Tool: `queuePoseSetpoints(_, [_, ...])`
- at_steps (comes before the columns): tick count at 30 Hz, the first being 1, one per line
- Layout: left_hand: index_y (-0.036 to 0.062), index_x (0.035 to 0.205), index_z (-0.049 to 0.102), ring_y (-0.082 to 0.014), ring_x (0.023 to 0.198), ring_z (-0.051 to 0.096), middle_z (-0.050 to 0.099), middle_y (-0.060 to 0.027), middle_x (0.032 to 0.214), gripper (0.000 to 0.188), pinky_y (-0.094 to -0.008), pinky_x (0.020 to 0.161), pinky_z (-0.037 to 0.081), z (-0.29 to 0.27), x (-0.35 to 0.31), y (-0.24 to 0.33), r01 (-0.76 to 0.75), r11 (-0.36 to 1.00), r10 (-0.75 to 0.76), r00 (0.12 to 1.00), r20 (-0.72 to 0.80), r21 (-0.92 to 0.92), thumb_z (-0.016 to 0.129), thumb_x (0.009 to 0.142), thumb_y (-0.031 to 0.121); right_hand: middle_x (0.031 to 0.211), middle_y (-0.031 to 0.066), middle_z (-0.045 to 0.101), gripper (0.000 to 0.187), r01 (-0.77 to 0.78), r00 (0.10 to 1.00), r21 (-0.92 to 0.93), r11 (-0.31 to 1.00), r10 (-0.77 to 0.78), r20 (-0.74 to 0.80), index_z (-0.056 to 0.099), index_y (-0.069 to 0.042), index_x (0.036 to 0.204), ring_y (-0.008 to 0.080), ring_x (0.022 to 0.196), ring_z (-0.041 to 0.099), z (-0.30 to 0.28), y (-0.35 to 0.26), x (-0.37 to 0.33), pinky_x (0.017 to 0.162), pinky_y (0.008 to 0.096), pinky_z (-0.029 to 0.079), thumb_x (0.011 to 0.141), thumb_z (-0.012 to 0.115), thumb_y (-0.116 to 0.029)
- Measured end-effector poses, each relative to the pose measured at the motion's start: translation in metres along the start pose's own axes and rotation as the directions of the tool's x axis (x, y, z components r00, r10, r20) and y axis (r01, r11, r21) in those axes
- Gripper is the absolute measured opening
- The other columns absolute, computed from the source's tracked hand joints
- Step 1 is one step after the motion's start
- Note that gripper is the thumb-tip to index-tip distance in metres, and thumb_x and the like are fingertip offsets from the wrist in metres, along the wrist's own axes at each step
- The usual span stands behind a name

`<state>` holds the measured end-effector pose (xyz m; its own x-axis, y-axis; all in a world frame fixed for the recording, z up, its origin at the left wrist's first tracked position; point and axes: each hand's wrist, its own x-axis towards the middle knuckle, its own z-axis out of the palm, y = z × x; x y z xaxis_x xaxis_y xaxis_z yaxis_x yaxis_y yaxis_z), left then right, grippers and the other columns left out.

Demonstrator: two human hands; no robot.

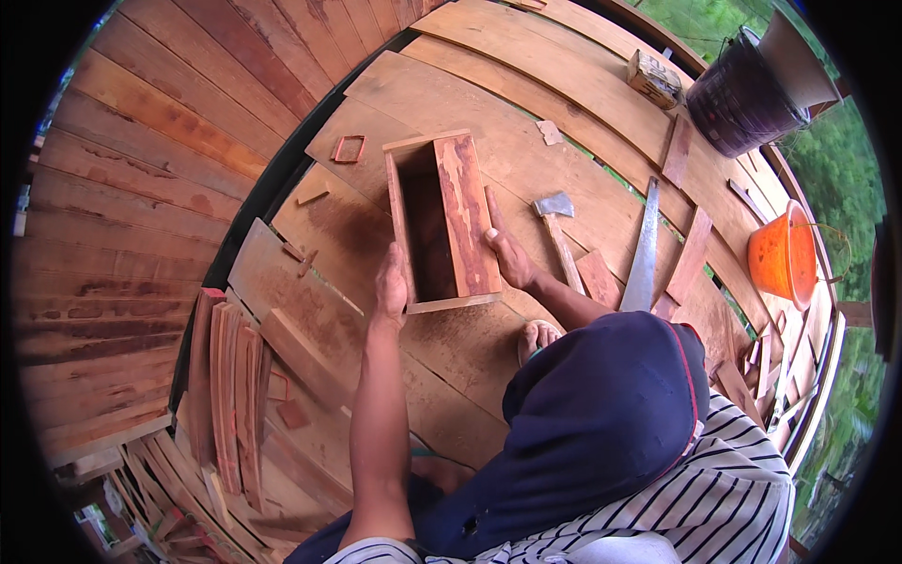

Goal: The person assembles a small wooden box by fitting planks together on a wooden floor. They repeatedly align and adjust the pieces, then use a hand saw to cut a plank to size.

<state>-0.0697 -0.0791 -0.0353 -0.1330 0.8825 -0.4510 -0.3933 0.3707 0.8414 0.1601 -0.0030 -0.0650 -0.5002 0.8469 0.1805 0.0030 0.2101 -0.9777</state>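
Oblong box: a reddish-brown, open-sided wooden box [473, 221] stands out in front of the person, over the pale plank floor [451, 362]; whether it rests there or is lifted clear cannot be told.
Left grip: the left hand [391, 284] presses its palm side against the box's left wall, near the lower corner, fingers together.
Right grip: the right hand [510, 258] bears on the opposite side, thumb at the panel edge, fingers along the wall; the box is pinched between both hands.
Walls and end pieces: in place, judged joined; the fastenings are too small to verify.
Broad panel: fitted along the right, its face blotched with pale, uneven patches; surface finishing is judged incomplete.
Long opening: uncovered, interior dark; whether closure is required cannot be determined.
Hatchet and saw: the steel-headed, wooden-handled hatchet [557, 211] and the long silver saw blade [645, 246] lie right of the box, neither in hand.
Timber stock: upright reddish planks [225, 376], bunched at lower left, remain apart from the box.
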Motion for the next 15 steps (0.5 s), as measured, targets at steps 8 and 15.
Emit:
queuePoseSetpoints(8, [-0.0025, 0.154, 0.035, -0.0213, 0.139, 0.048, 0.046, -0.0124, 0.153, 0.075, -0.0353, 0.116, 0.040, -0.015, 0.014, -0.014, -0.049, 0.999, 0.048, 0.998, 0.035, 0.021, 0.048, 0.106, 0.053, 0.171, 0.0219, 0.000, 0.077, -0.009, 1.000, 0.000, 1.000, 0.009, 0.001, -0.006, 0.004, 0.161, 0.0303, 0.158, 0.003, -0.001, -0.004, -0.001, 0.126, 0.0352, 0.008, 0.104, 0.032, -0.033])
queuePoseSetpoints(15, [-0.0034, 0.154, 0.035, -0.0211, 0.140, 0.047, 0.045, -0.0119, 0.154, 0.074, -0.0341, 0.117, 0.038, -0.015, 0.010, -0.013, -0.049, 0.999, 0.048, 0.998, 0.045, 0.004, 0.047, 0.106, 0.052, 0.171, 0.0222, -0.001, 0.078, -0.010, 1.000, -0.001, 1.000, 0.010, 0.001, -0.006, 0.004, 0.161, 0.0306, 0.158, 0.001, 0.001, -0.003, 0.000, 0.126, 0.0352, 0.007, 0.104, 0.031, -0.034])
